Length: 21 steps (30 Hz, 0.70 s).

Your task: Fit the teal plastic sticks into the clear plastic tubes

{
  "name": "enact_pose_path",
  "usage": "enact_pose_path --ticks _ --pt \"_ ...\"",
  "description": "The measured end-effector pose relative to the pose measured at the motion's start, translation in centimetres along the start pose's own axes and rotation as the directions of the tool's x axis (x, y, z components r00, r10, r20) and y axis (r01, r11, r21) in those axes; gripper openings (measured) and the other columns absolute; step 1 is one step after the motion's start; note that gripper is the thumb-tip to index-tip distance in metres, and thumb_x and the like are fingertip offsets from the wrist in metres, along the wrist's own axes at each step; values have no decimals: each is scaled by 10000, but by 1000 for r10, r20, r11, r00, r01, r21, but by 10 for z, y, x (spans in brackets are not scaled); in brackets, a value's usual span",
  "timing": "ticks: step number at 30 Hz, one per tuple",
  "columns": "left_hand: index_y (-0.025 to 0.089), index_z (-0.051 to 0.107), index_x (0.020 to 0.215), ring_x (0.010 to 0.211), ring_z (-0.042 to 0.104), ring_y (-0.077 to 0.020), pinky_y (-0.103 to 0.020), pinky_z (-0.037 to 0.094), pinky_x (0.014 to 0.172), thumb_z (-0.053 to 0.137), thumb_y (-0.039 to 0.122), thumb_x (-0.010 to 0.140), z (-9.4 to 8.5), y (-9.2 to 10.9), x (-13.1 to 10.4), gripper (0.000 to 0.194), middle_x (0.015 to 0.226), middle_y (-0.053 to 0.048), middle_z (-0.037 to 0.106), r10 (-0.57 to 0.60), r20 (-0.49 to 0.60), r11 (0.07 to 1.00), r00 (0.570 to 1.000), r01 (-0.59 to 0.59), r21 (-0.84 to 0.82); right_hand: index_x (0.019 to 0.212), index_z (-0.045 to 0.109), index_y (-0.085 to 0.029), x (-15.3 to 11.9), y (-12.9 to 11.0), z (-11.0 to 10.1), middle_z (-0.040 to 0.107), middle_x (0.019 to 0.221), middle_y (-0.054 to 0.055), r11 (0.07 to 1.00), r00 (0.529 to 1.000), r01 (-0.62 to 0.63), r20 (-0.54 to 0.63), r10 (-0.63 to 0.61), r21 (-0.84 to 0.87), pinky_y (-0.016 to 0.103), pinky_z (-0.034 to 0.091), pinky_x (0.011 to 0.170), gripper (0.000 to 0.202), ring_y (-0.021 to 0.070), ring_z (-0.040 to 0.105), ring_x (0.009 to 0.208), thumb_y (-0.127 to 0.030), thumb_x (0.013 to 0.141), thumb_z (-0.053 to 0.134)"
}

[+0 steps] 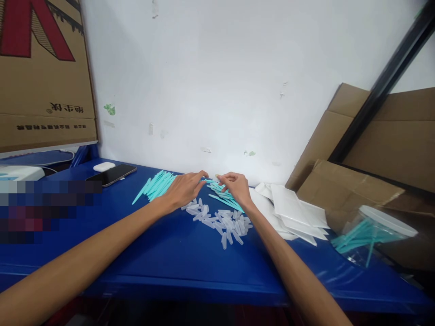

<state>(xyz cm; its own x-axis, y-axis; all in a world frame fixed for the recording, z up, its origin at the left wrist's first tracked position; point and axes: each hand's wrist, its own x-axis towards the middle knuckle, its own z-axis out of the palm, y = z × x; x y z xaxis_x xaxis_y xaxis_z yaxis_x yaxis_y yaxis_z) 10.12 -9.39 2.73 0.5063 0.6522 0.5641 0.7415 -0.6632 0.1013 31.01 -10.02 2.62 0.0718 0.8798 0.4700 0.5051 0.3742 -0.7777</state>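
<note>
My left hand [186,188] is between two piles, its thumb and forefinger pinched on the end of a thin turquoise stick [209,181]. My right hand [236,185] has its fingers drawn together near the stick's other end, with a small pale piece at the fingertips, too small to make out well. Left of my left hand lies a pile of turquoise sticks [159,184]. More turquoise sticks [226,198] lie under and beside my right hand. Nearer to me, translucent whitish caps [231,225] are scattered on the blue table [163,253].
White packets [295,210] lie right of my right hand. A clear jar [370,235] with a white lid holds turquoise sticks at the right. Cardboard [346,190] leans behind it. At the left are a phone [117,174], a white case [103,166] and a large box [44,90].
</note>
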Motion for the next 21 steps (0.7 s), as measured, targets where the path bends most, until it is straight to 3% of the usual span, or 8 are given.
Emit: enact_pose_path --ticks 7,21 --pt "235 523 1222 706 638 -185 -269 422 627 338 388 985 0 1 0 337 971 -69 706 -14 -6 1000 1000 14 -27 786 699 -186 -3 -4 2 734 729 45 999 997 27 -70 -30 -44 241 460 520 429 161 662 513 -608 774 625" --pt "241 531 1203 733 650 -195 -274 412 617 326 385 990 1 1 1 329 954 -55 710 -39 -38 997 999 37 -66 820 682 -194 -3 -6 1 734 776 45 995 994 85 -57 -88 -56 242 461 546 445 157 661 533 -619 826 550"
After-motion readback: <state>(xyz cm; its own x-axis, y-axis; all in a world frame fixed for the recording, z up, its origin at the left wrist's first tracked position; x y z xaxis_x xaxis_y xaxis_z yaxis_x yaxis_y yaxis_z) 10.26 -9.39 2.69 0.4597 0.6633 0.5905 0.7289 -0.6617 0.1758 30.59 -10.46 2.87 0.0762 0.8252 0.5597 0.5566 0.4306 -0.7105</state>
